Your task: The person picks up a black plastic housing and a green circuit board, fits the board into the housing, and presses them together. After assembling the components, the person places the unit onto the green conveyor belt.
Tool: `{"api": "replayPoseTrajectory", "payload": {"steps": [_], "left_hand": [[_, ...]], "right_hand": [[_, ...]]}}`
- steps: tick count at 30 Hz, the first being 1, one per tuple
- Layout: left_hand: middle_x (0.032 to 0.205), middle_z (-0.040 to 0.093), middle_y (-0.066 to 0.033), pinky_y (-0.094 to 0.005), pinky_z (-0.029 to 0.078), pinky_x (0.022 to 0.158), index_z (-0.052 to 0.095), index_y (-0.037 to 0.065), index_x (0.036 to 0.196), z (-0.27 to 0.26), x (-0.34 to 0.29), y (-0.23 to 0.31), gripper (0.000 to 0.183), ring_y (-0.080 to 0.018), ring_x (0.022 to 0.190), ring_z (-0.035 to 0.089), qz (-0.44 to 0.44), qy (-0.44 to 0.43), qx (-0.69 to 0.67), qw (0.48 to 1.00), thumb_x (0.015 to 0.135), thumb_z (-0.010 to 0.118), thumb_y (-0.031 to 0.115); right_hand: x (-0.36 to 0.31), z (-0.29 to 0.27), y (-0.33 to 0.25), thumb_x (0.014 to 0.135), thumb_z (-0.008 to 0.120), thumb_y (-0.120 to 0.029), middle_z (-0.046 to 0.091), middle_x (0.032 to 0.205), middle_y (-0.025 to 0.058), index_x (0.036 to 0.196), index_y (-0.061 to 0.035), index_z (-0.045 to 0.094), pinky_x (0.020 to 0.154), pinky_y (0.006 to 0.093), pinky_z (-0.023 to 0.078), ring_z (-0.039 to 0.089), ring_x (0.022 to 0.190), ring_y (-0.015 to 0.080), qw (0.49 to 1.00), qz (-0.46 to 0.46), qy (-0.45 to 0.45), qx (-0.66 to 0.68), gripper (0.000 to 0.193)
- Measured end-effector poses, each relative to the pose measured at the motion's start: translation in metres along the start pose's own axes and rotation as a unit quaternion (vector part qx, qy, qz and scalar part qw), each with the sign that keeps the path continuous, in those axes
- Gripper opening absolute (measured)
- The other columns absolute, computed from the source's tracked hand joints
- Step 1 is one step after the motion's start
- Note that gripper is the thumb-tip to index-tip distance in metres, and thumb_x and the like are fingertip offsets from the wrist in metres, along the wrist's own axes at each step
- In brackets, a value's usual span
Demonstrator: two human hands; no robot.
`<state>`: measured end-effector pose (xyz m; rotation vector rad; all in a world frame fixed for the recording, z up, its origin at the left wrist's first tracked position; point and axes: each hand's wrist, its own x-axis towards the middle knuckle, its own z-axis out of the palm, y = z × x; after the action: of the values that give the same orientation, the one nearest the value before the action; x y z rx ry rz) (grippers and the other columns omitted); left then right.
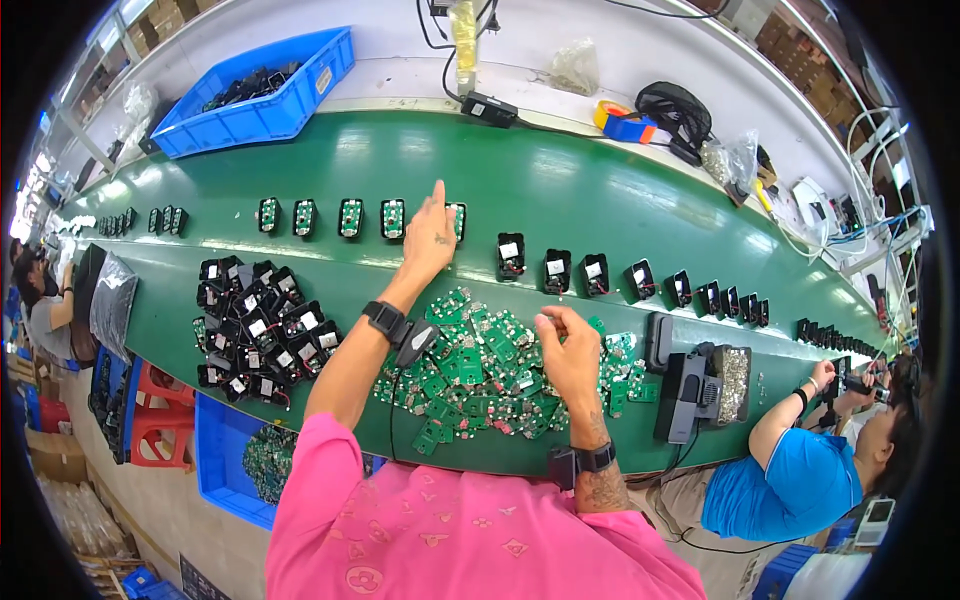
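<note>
My left hand (432,238) reaches over the green belt with its index finger stretched out. It partly covers a black housing (459,222) with a green circuit board inside; I see nothing held in that hand. My right hand (573,352) is over the right part of a loose pile of green circuit boards (470,365). Its thumb and index finger come together in a pinch, and anything between them is too small to make out. Left of my left hand stand several housings with boards (392,219). To the right runs a row of housings (557,271) showing white parts and wires.
A heap of black housings (262,325) lies left of my left forearm. Grey-black devices (682,398) stand right of the boards. A blue crate (250,115) is at the far left, a tape roll (625,122) at the back. A co-worker in blue (790,490) sits at right.
</note>
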<state>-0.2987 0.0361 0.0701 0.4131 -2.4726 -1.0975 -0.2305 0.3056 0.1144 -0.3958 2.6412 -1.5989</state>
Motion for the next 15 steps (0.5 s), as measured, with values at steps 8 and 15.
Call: {"api": "replayPoseTrajectory", "payload": {"steps": [8,15], "left_hand": [[0.151,0.038,-0.0216,-0.0475,0.053,0.091,0.035,0.019,0.151,0.022,-0.022,0.073,0.092,-0.0427,0.106,0.064,0.125,-0.222,0.17,0.952,0.072,0.081,0.034],[0.119,0.059,-0.0161,-0.042,0.051,0.09,0.052,0.012,0.137,0.028,-0.02,0.054,0.071,-0.0359,0.105,0.061,0.168,-0.207,0.025,0.964,0.074,0.079,0.03]], "right_hand": [[0.002,0.013,-0.001,0.078,0.076,-0.021,0.061,0.102,0.0168,0.099,0.0007,0.07,0.089,0.044,0.046,0.054,0.1,0.0359,0.953,-0.078,-0.064,-0.286,0.031],[0.004,0.011,0.01,0.079,0.074,-0.011,0.059,0.099,0.0174,0.096,-0.0021,0.066,0.08,0.0397,0.048,0.056,0.087,0.0317,0.961,-0.132,-0.058,-0.236,0.02]]}}
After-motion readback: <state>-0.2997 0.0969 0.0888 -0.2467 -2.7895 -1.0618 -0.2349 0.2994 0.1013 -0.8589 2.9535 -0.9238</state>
